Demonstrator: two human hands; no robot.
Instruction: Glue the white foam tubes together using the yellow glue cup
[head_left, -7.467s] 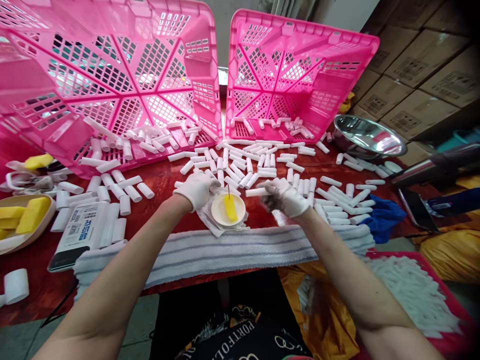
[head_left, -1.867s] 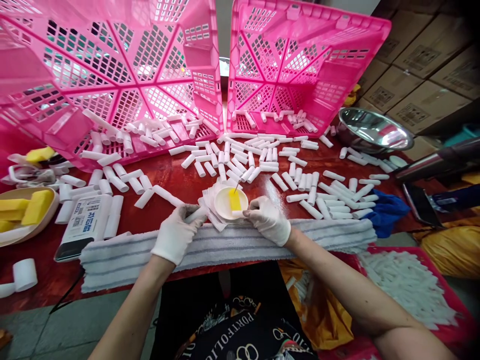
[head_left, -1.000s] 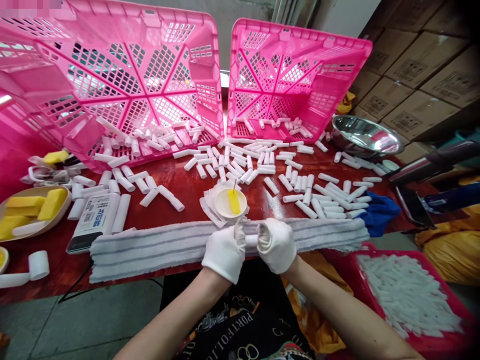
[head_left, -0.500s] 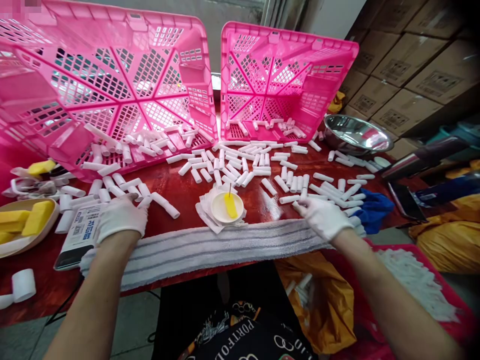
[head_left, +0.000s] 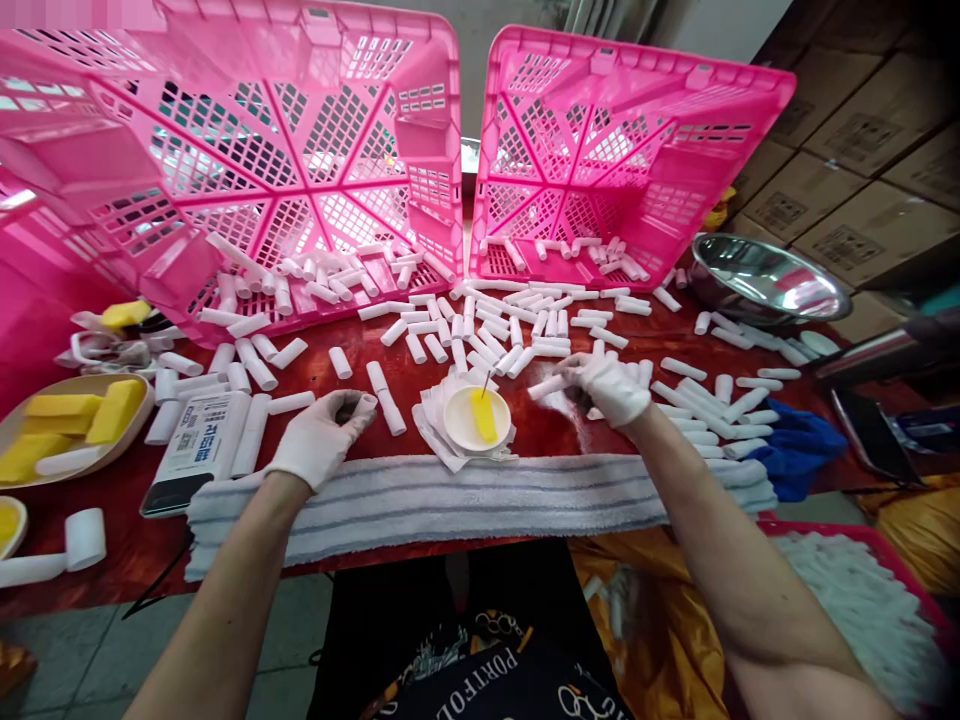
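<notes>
Both my hands wear white gloves. My left hand (head_left: 321, 443) is curled round a short white tube (head_left: 352, 408), held just above the striped towel (head_left: 480, 498). My right hand (head_left: 609, 386) grips another white tube (head_left: 546, 386) that points left toward the small white dish (head_left: 469, 420). That dish holds a yellow sponge piece (head_left: 484, 417) with a thin stick in it, and it rests on a few white sheets. Several loose white tubes (head_left: 480, 335) lie scattered on the red table (head_left: 352, 370) beyond the dish.
Two pink crates (head_left: 247, 170) (head_left: 607, 150) lean tilted at the back, with tubes spilling out. A steel bowl (head_left: 765, 283) sits at the right, a blue cloth (head_left: 799, 447) near it. Yellow sponges (head_left: 71, 420) fill a dish at left. A red tray (head_left: 862, 600) of finished tubes lies at lower right.
Half a second ago both hands reached out wide to tubes at far left and right; now each has picked one up and moved inward toward the dish.
</notes>
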